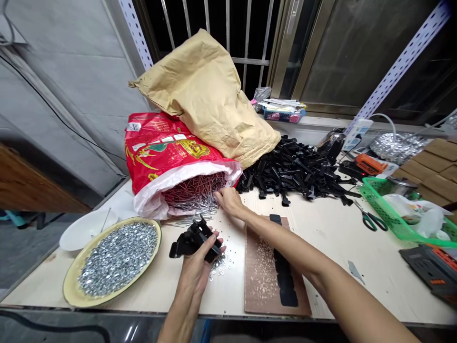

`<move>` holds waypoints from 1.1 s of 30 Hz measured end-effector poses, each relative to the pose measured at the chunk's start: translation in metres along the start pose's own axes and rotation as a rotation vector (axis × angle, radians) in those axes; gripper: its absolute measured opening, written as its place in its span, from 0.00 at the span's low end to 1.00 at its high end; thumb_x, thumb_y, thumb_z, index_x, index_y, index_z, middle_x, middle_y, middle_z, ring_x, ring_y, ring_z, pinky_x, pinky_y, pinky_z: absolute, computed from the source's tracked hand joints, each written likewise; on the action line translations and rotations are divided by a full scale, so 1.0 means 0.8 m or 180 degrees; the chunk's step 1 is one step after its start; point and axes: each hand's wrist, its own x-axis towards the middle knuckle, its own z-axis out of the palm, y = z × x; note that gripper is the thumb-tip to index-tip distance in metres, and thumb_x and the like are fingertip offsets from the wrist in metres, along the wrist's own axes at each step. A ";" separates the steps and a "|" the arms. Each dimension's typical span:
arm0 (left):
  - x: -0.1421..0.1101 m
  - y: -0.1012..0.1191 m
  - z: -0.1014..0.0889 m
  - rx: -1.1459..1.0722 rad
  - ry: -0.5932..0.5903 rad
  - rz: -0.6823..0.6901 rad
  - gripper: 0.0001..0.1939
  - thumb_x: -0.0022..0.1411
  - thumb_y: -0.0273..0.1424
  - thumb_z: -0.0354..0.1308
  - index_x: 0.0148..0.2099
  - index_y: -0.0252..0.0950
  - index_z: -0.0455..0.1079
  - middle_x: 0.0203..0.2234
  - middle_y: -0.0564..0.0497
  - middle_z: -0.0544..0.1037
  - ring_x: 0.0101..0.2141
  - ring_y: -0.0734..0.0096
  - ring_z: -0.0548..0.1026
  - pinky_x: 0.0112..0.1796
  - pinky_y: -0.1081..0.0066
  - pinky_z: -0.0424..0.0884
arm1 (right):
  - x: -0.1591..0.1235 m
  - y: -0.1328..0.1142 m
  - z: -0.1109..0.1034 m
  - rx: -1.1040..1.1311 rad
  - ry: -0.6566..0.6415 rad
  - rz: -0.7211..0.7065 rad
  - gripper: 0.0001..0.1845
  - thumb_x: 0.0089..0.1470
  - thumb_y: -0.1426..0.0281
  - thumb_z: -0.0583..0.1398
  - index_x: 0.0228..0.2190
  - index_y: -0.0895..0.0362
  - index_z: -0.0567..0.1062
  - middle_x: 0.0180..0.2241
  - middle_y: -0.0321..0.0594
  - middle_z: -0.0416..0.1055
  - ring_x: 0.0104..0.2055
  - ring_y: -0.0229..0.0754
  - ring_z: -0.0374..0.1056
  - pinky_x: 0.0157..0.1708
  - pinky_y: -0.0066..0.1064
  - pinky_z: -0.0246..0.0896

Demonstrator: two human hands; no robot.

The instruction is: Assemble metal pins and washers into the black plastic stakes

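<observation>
My left hand (200, 264) is closed around a bundle of black plastic parts (194, 239), held above the table between the basin and the board. My right hand (230, 202) reaches to the mouth of a red printed sack (167, 138), its fingers pinched together at the edge of the rods. Whatever those fingers grip is hidden. Long thin metal rods (194, 193), reddish inside and silvery toward the front, spill from the sack. Small washers (217, 267) lie loose beside my left hand. Under my right forearm is a brown board (259, 290) with a black strip (287, 286) and pale specks on it.
A yellow basin (69, 290) full of washers stands front left, against a white bowl (73, 233). A tan sack (214, 95) leans over the red one. Behind my right arm spreads a heap of black parts (293, 166). Scissors (371, 219) lie near a green basket (396, 224).
</observation>
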 end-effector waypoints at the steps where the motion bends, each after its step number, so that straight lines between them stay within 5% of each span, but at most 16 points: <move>1: 0.000 0.001 0.000 -0.0026 0.0000 0.0001 0.25 0.37 0.26 0.71 0.42 0.34 0.71 0.33 0.49 0.78 0.30 0.66 0.77 0.30 0.66 0.76 | 0.013 -0.005 0.007 -0.0063 0.0009 0.0126 0.16 0.60 0.63 0.54 0.31 0.62 0.75 0.35 0.53 0.75 0.41 0.49 0.73 0.35 0.31 0.61; 5: -0.001 0.003 -0.001 0.0071 -0.0054 0.0236 0.25 0.38 0.30 0.73 0.42 0.34 0.71 0.34 0.48 0.78 0.31 0.67 0.77 0.28 0.68 0.75 | 0.045 -0.021 0.020 -0.0226 -0.0085 0.0472 0.09 0.50 0.69 0.61 0.31 0.63 0.76 0.37 0.55 0.75 0.43 0.54 0.73 0.33 0.33 0.62; 9: 0.003 0.001 -0.012 0.0412 -0.0016 0.0561 0.25 0.39 0.34 0.72 0.41 0.33 0.72 0.34 0.48 0.78 0.31 0.68 0.76 0.28 0.70 0.75 | 0.036 -0.018 0.011 -0.0209 -0.0137 0.0463 0.08 0.50 0.70 0.59 0.30 0.63 0.75 0.33 0.52 0.75 0.39 0.51 0.73 0.30 0.31 0.60; 14: 0.013 -0.003 -0.032 0.1171 -0.0031 0.0831 0.25 0.45 0.38 0.69 0.46 0.33 0.74 0.38 0.44 0.79 0.30 0.68 0.76 0.31 0.70 0.75 | -0.015 0.011 -0.020 -0.0030 0.0068 -0.0265 0.12 0.62 0.68 0.48 0.41 0.56 0.69 0.34 0.39 0.75 0.37 0.38 0.71 0.34 0.26 0.57; 18: 0.022 -0.002 -0.038 0.1440 -0.0068 0.0955 0.25 0.46 0.39 0.68 0.46 0.34 0.74 0.38 0.44 0.80 0.35 0.63 0.77 0.34 0.68 0.75 | -0.035 0.036 -0.034 -0.0416 0.0064 -0.1102 0.09 0.63 0.68 0.50 0.36 0.55 0.69 0.32 0.35 0.73 0.34 0.35 0.68 0.33 0.23 0.53; 21: 0.025 0.000 -0.039 0.1543 0.0025 0.1037 0.25 0.45 0.39 0.68 0.45 0.33 0.74 0.34 0.46 0.80 0.31 0.64 0.78 0.32 0.68 0.74 | -0.032 0.045 -0.036 -0.0722 0.0029 -0.1140 0.08 0.62 0.68 0.53 0.34 0.56 0.70 0.31 0.37 0.72 0.34 0.37 0.67 0.32 0.25 0.50; 26: 0.029 0.006 -0.046 0.1978 0.0140 0.1175 0.22 0.44 0.40 0.67 0.40 0.32 0.75 0.30 0.46 0.80 0.29 0.62 0.77 0.31 0.68 0.72 | -0.043 0.036 -0.054 -0.0620 0.0068 -0.1437 0.11 0.65 0.65 0.49 0.41 0.54 0.69 0.33 0.35 0.72 0.33 0.36 0.66 0.33 0.25 0.50; 30: 0.034 0.009 -0.050 0.2605 0.0316 0.1494 0.15 0.43 0.38 0.66 0.31 0.33 0.75 0.24 0.46 0.79 0.30 0.57 0.76 0.30 0.67 0.70 | -0.065 0.015 -0.078 -0.0387 -0.0014 -0.2366 0.10 0.62 0.65 0.54 0.36 0.55 0.73 0.36 0.36 0.73 0.36 0.34 0.66 0.33 0.24 0.51; 33: 0.033 0.011 -0.045 0.2919 0.0212 0.1918 0.11 0.44 0.36 0.65 0.31 0.35 0.75 0.24 0.48 0.79 0.29 0.57 0.76 0.30 0.68 0.69 | -0.080 -0.006 -0.088 -0.0895 -0.0171 -0.2593 0.07 0.58 0.69 0.56 0.32 0.55 0.75 0.33 0.37 0.72 0.34 0.36 0.66 0.31 0.26 0.50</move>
